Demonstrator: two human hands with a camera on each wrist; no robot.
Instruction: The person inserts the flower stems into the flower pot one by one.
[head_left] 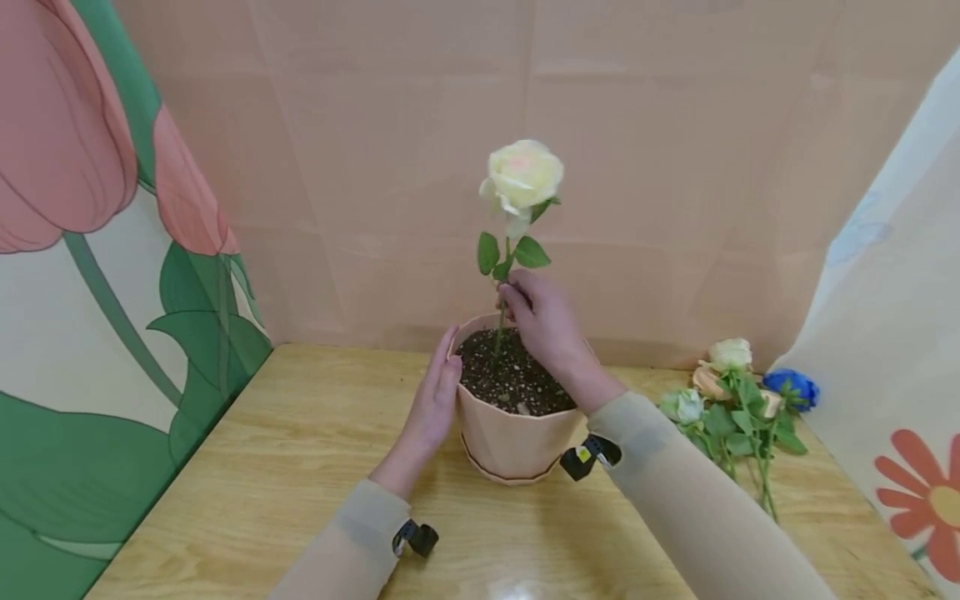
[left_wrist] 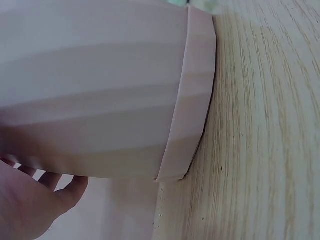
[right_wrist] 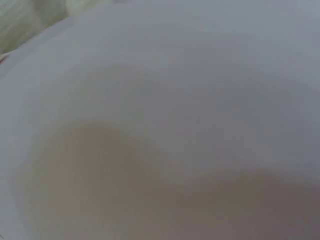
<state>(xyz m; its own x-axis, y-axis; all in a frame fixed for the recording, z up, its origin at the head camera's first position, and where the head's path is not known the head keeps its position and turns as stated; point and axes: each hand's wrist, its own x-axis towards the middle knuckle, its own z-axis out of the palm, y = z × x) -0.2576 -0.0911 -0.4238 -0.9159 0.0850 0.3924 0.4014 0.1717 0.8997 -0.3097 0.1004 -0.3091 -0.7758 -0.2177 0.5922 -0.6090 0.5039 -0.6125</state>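
A cream-white rose with green leaves stands upright, its stem reaching down to the dark soil. My right hand pinches that stem below the leaves, above the pot. The soil fills a pale pink faceted flowerpot set on a shallow saucer. Against the pot's left side rests my left hand, its fingers straight; the left wrist view shows this hand beside the wall. A blurred pale surface fills most of the right wrist view, hiding the right fingers.
Several cut flowers lie at the right of the wooden table, among them a blue one and a white one. A pink backdrop rises behind the pot, and flower-printed panels flank the table.
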